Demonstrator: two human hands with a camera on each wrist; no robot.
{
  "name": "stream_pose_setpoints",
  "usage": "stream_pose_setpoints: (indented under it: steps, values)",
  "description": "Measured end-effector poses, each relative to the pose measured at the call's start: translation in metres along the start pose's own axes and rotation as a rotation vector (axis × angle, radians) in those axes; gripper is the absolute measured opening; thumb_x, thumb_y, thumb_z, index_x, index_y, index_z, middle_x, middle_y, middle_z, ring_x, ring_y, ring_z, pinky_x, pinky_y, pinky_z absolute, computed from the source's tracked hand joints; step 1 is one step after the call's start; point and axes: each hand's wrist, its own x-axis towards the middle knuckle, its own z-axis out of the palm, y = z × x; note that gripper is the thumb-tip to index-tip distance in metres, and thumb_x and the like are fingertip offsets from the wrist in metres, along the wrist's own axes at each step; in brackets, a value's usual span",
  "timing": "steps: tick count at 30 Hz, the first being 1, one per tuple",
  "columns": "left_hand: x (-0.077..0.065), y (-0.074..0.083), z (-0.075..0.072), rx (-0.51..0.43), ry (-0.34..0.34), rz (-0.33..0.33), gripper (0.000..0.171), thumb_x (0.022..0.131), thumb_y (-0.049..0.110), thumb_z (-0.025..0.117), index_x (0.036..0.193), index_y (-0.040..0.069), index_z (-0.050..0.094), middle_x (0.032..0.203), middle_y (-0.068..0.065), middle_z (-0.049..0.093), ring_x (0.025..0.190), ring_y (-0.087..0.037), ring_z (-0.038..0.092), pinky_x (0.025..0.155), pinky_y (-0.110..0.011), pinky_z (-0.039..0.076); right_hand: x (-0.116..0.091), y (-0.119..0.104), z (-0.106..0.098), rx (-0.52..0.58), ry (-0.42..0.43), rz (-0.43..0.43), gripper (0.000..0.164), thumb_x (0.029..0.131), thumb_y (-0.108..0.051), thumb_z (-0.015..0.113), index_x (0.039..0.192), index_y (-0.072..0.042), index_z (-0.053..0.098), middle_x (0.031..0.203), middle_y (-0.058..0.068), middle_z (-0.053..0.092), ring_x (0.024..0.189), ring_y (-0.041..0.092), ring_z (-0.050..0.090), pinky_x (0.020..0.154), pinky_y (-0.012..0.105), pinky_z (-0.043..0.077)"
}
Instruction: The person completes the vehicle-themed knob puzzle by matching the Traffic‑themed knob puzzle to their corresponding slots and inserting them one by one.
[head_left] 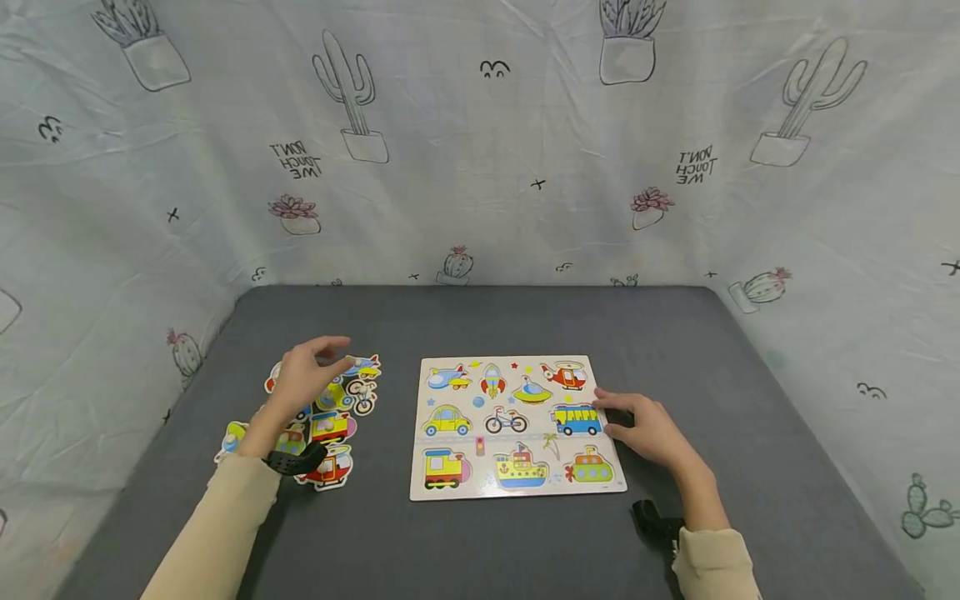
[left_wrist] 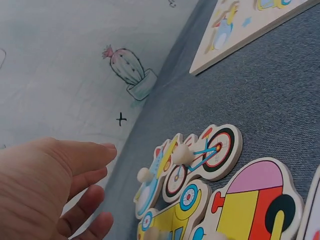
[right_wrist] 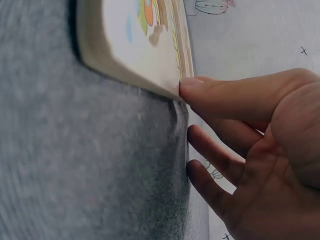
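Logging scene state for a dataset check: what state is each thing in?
Puzzle board: lying flat, no knobbed pieces seated
Left hand: raised, holding nothing
Right hand: touching the puzzle board's right edge
Bicycle piece: picture up, off the board
Train piece: picture up, off the board
Helicopter piece: picture up, off the board
Backdrop cloth: hanging, creased

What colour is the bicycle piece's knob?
The knob is pale beige, clearest in the left wrist view.

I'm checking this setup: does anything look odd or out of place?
Only the lettering on the backdrop stands out: it reads backwards, as if mirrored. The pieces lie bunched left of the board, none visibly damaged.
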Motion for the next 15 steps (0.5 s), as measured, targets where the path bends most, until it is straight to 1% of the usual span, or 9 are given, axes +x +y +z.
stream_pose_setpoints:
  steps: [5,9,15]
  values:
    - [0.001,-0.008,0.004,-0.015,0.009,-0.029,0.041,0.093,0.022,0.071,0.128,0.002,0.063,0.118,-0.017,0.065,0.103,-0.032,0.06,0.073,-0.04,0.049,-0.001,0.003,0.0,0.016,-0.012,-0.019,0.04,0.086,-0.002,0.074,0.125,-0.005,0.068,0.141,0.008,0.053,0.135,0.042,0.036,0.101,0.062,0.032]
    - [0.003,-0.013,0.007,-0.044,0.01,-0.051,0.041,0.093,0.024,0.072,0.128,0.004,0.064,0.118,-0.015,0.065,0.102,-0.028,0.059,0.073,-0.036,0.049,-0.001,0.005,-0.001,0.02,-0.011,-0.008,0.04,0.085,-0.002,0.074,0.125,-0.005,0.068,0.142,0.008,0.052,0.135,0.042,0.036,0.101,0.062,0.032]
    - [0.008,-0.02,0.009,-0.111,0.027,-0.089,0.04,0.091,0.026,0.074,0.125,0.006,0.067,0.117,-0.01,0.066,0.092,-0.023,0.056,0.069,-0.028,0.047,0.001,0.006,-0.001,0.008,-0.012,-0.009,0.041,0.086,-0.002,0.074,0.126,-0.004,0.067,0.142,0.009,0.051,0.135,0.043,0.036,0.101,0.062,0.032]
